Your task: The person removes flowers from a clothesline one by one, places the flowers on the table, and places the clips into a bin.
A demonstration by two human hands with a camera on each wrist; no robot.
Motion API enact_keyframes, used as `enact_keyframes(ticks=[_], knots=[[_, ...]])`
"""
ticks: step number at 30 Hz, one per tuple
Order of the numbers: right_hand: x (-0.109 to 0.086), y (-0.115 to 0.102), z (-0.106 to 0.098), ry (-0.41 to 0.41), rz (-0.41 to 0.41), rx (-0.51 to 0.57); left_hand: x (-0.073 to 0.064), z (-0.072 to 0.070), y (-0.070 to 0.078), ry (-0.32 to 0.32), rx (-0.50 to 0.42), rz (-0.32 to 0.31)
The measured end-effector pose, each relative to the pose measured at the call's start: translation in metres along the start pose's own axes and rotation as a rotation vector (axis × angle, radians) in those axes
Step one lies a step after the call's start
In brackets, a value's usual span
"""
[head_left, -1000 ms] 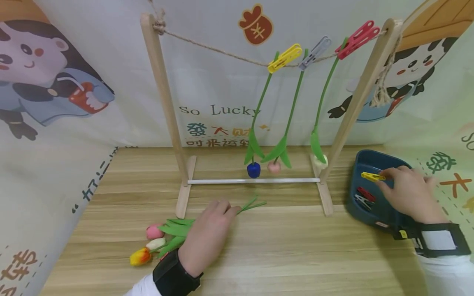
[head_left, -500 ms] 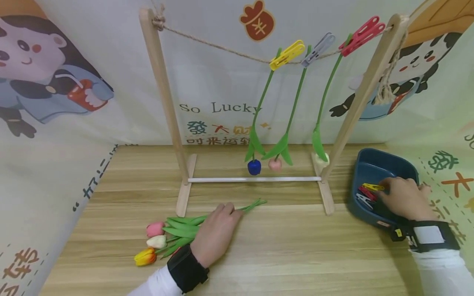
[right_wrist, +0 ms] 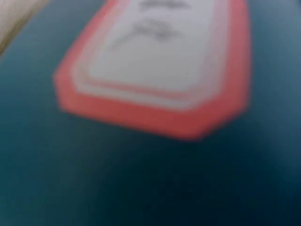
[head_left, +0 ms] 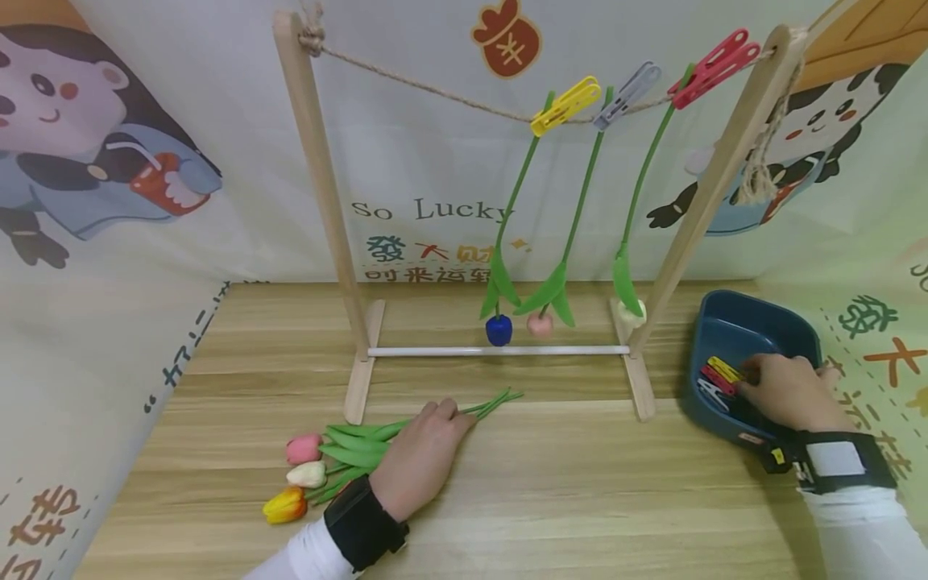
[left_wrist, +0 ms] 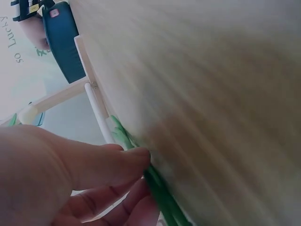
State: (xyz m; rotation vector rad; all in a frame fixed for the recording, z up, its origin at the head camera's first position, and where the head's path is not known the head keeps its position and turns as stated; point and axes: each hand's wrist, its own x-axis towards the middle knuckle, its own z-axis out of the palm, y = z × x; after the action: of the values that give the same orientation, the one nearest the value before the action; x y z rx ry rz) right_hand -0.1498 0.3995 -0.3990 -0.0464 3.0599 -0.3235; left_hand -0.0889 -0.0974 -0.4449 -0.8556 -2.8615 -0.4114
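- Artificial tulips (head_left: 358, 455), pink, white and orange-yellow, lie at lower left of the frame, heads to the left; the left hand (head_left: 420, 459) pinches their green stems.
- Yellow clothespin (head_left: 724, 370), at right of the frame, lies slanted beside the red one (head_left: 717, 379); fingers of the right hand (head_left: 793, 395) are at its end.

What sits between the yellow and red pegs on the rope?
In the head view, a grey peg clips a pink flower's stem to the rope between the yellow peg and red peg.

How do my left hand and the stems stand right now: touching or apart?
Touching. The left wrist view shows the left hand pinching the stems, which pass between thumb and fingers without a gap.
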Motion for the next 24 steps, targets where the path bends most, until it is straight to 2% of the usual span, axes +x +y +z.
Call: enact_keyframes(ticks=[5,10,18,24], knots=[[-0.004,-0.008,-0.012,0.040,-0.016,-0.017,-0.001,-0.009,0.001,-0.004,-0.018,-0.013],[-0.012,-0.033,-0.037,0.131,-0.046,-0.054,0.002,-0.025,0.001,0.031,-0.058,-0.027],[-0.027,-0.090,-0.097,0.252,-0.111,-0.112,0.012,-0.063,-0.002,0.127,-0.101,-0.037],[-0.033,-0.128,-0.132,0.385,-0.186,-0.147,0.024,-0.091,-0.007,0.254,-0.115,-0.019]])
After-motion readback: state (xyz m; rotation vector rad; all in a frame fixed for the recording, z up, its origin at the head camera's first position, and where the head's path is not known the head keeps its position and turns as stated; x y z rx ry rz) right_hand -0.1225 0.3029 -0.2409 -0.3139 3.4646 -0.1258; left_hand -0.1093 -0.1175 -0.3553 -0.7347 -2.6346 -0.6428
